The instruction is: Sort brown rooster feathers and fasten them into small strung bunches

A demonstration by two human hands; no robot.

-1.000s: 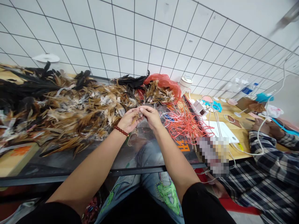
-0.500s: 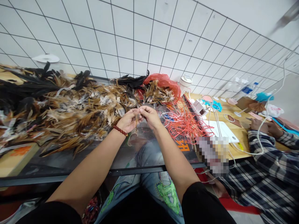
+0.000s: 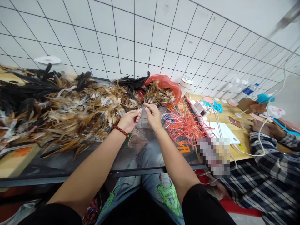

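My left hand (image 3: 130, 122), with a dark red bead bracelet (image 3: 121, 131) on the wrist, is closed in a pinch at the edge of the feather heap. A tiny pale bit shows at its fingertips, too small to name. Just to the right, my right hand (image 3: 153, 117) is held up with its index finger stretched out and the thumb a little below it; I see nothing plainly held there. A small gap separates the two hands. Brown and black feathers (image 3: 86, 109) lie piled to the left and behind them, over the dark tabletop (image 3: 93, 159).
A red plastic bag (image 3: 161, 80) with more feathers lies behind my hands. Tangled red string (image 3: 185, 123) is to the right, near a lidded white cup (image 3: 186, 82), a power strip (image 3: 200, 109) and a white board (image 3: 222, 132). A co-worker's plaid sleeve (image 3: 262, 143) is at far right.
My hands were touching at the fingertips and have come apart. The right hand has risen slightly, its index finger now extended; the left stays pinched.
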